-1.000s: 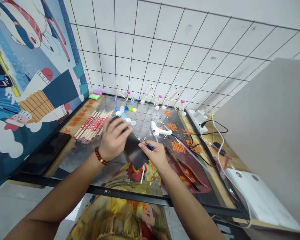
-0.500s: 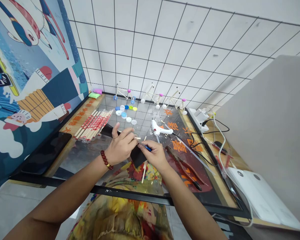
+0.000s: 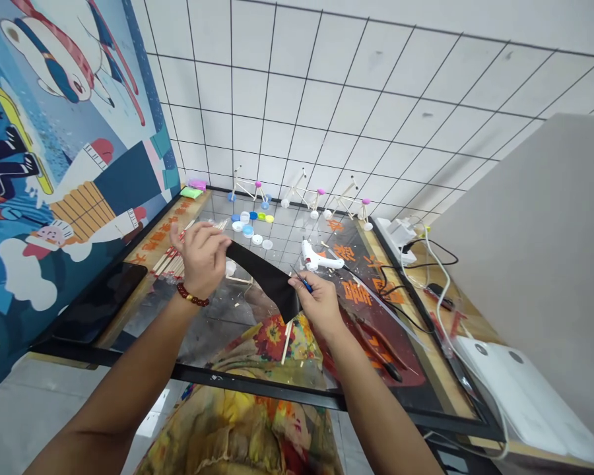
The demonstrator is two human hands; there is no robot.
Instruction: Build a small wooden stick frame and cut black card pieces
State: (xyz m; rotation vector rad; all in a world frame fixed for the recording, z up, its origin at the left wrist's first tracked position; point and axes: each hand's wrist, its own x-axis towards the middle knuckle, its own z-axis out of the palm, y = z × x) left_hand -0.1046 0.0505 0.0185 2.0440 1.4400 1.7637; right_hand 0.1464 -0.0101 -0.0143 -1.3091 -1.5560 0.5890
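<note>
My left hand (image 3: 204, 258), a dark red bead bracelet at its wrist, pinches the upper left end of a black strip of sheet material (image 3: 262, 272). The strip slants down to my right hand (image 3: 319, 302), which grips its other end. Also in my right hand is a slim blue tool (image 3: 305, 284) with a thin pointed tip; its exact kind is unclear. Beneath the strip lie thin wooden sticks (image 3: 287, 343) and a small stick piece with a white cap (image 3: 238, 280). A bundle of sticks in red-printed wrapping (image 3: 171, 262) is partly hidden behind my left hand.
Three stick frames with caps (image 3: 250, 190) stand along the back wall. Loose bottle caps (image 3: 248, 229) lie before them. A white glue gun (image 3: 321, 258) rests centre right, with red-handled pliers (image 3: 379, 346) nearer me. At the left is a black phone-like slab (image 3: 99, 303); at the right, a power strip (image 3: 398, 231) with cables.
My left hand has moved left and up, away from my right hand, so the black strip is now stretched between them. My right hand has shifted slightly right.
</note>
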